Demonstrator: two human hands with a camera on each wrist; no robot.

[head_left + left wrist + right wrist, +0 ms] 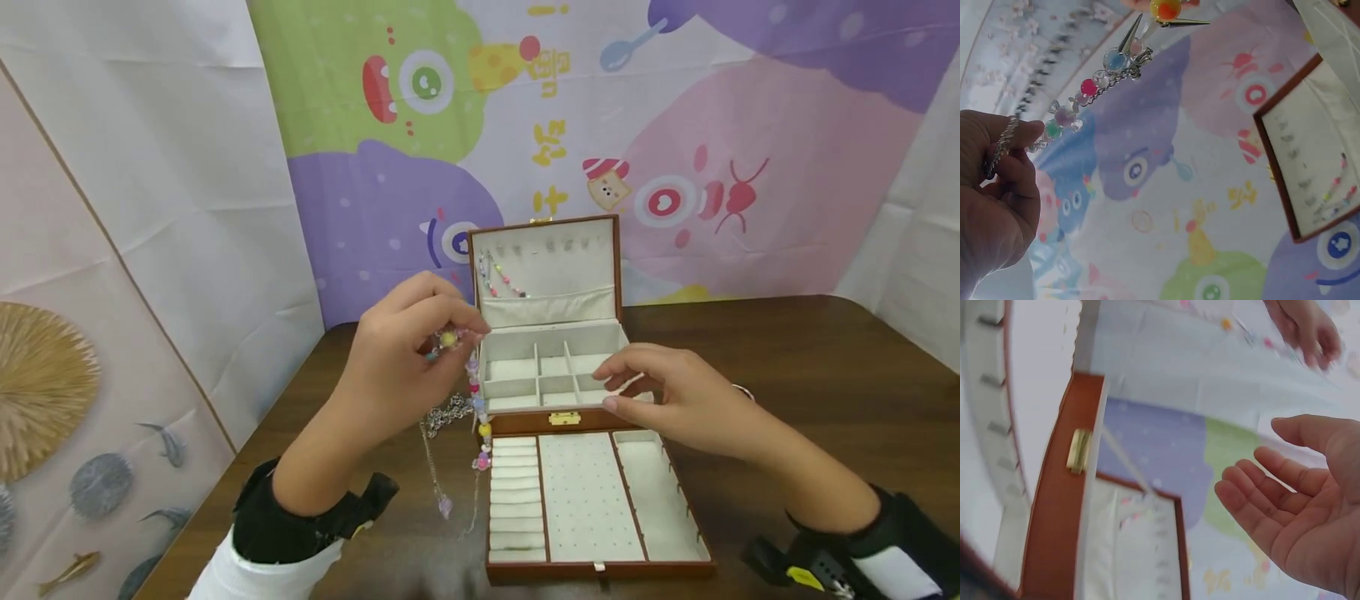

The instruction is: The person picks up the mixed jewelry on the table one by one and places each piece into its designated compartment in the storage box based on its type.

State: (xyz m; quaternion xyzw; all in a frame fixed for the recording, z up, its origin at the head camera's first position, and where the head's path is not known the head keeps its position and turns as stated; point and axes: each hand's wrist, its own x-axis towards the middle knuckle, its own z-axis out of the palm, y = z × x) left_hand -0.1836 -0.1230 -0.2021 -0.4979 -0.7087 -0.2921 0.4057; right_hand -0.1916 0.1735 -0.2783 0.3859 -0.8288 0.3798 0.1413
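My left hand (408,350) pinches a beaded necklace (477,400) between thumb and fingers, left of the jewelry box (600,570). Colourful beads and a thin silver chain hang down from it. Close up in the left wrist view, the necklace (1065,116) shows clear, pink, green and blue beads with silver spikes, its chain passing over the fingers. Over the right side of the box's divided tray (555,410) hovers my right hand (667,392), fingers relaxed and slightly bent. In the right wrist view its palm (1310,531) faces up and holds nothing.
Inside the raised lid (570,267), another beaded strand (504,279) hangs from hooks. Silver chains (447,414) and a lilac pendant (446,506) are left of the box on the dark wooden table (810,375). A cartoon-print cloth (465,125) stands behind.
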